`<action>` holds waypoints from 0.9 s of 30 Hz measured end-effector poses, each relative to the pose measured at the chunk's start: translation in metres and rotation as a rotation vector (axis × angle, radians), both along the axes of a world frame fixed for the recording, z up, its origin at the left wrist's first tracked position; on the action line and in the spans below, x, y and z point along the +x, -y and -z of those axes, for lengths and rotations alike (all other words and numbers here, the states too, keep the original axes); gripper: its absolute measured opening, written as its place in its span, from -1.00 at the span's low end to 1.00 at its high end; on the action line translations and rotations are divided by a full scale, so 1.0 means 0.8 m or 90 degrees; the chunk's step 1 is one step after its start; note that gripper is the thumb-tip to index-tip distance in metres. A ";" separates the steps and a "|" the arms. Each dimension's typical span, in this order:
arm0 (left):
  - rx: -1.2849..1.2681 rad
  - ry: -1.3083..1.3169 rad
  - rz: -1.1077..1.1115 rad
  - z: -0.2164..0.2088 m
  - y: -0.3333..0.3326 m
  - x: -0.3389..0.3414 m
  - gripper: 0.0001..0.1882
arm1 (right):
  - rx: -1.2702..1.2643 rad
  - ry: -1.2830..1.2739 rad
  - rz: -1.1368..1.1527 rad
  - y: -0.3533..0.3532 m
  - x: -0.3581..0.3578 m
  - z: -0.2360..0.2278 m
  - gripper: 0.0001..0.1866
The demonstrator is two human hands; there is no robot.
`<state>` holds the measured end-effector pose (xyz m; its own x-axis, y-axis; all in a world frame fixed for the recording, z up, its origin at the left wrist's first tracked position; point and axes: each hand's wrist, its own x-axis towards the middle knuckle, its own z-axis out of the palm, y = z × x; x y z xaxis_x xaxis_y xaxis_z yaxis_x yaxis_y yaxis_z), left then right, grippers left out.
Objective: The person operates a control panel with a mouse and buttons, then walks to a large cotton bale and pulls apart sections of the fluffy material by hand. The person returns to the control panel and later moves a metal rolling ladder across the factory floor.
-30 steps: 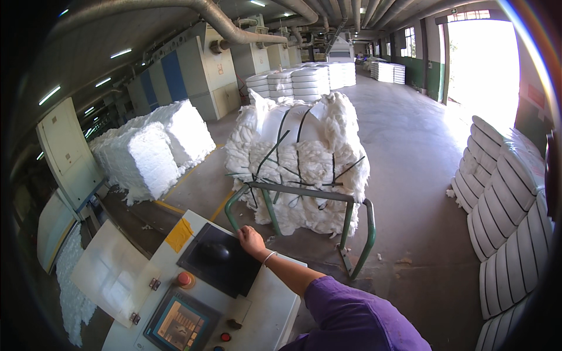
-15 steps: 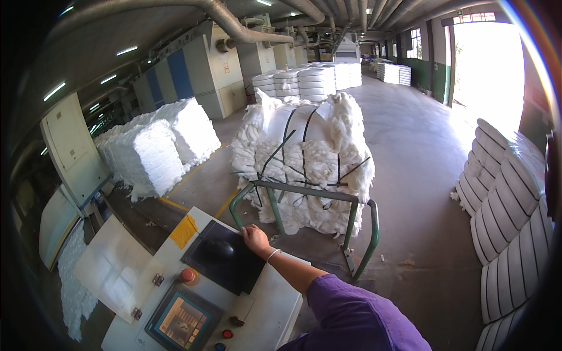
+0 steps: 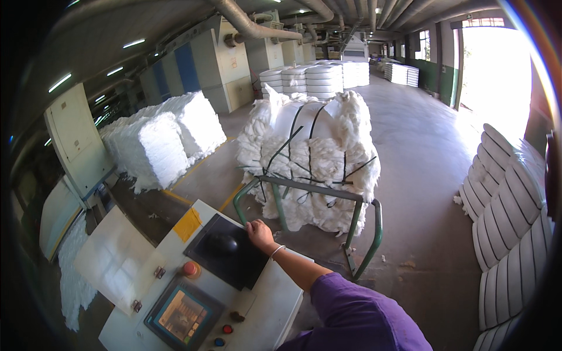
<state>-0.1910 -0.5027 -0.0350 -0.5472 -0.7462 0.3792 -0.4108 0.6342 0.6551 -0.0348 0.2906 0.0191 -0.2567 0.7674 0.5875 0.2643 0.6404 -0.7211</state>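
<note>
My right hand point(image 3: 260, 234), in a purple sleeve and with a white band on the wrist, reaches forward over the far corner of a control console point(image 3: 267, 304). Its fingers are curled at the near left end of a green metal rail point(image 3: 241, 212), which they appear to grip. Beside the hand, a black mat point(image 3: 206, 250) lies on the console with a dark computer mouse point(image 3: 223, 245) on it. Beyond the rail stands a large bale of white fibre point(image 3: 325, 155), its dark straps loose. My left hand is out of view.
The console carries a red mushroom button point(image 3: 190, 269), a touchscreen point(image 3: 183, 315) and a raised clear cover point(image 3: 117, 257). White fibre blocks point(image 3: 153, 149) stand at left. Strapped bales point(image 3: 506, 199) line the right side. More bales point(image 3: 324, 81) stack farther back, near a bright doorway point(image 3: 494, 76).
The view has shifted slightly, so the scene sits a little farther right. My right hand keeps its place at the rail's end; nothing else has visibly moved.
</note>
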 end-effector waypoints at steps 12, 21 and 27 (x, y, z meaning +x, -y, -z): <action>-0.036 0.122 0.048 0.006 0.010 -0.010 -0.59 | 0.009 0.024 -0.002 -0.005 -0.002 0.003 -0.66; 0.026 0.219 -0.014 -0.017 0.003 -0.012 -0.57 | 0.008 -0.003 -0.010 -0.005 0.000 0.000 -0.64; 0.023 0.200 -0.014 0.001 0.018 -0.017 -0.57 | 0.053 -0.001 -0.015 -0.002 -0.001 -0.002 -0.67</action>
